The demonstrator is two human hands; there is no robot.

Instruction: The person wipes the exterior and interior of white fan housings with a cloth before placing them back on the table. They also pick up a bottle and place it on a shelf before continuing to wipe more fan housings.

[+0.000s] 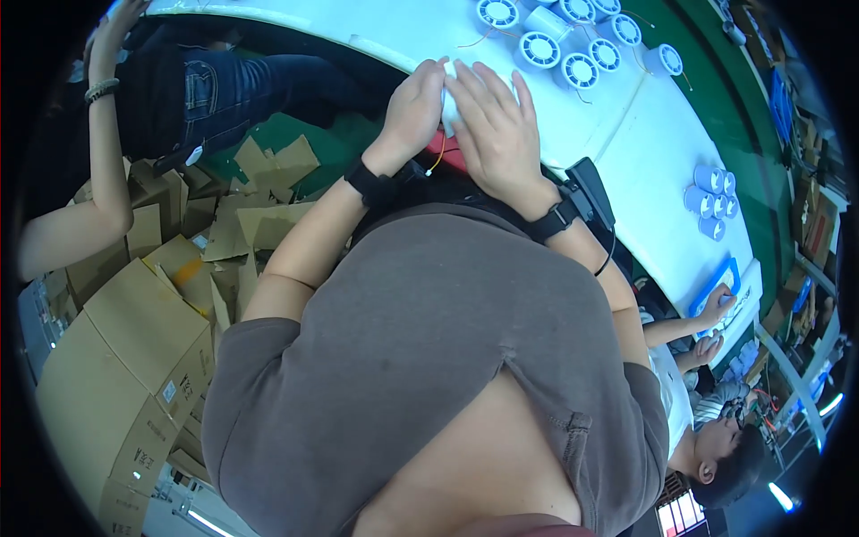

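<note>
A white part is pressed between my two hands at the near edge of the white table. My left hand is closed along its left side. My right hand lies over it from the right with long, nearly straight fingers, hiding most of its shape. A thin yellow-orange wire with a small white connector hangs below my hands. Something red shows just under them. Beyond my right hand stand several white cylinders with slotted round ends and thin wires.
A cluster of smaller pale cylinders stands farther right on the table. Past it, a co-worker's hands are by a blue-edged tray. Another person's arm is at left, above piled cardboard boxes.
</note>
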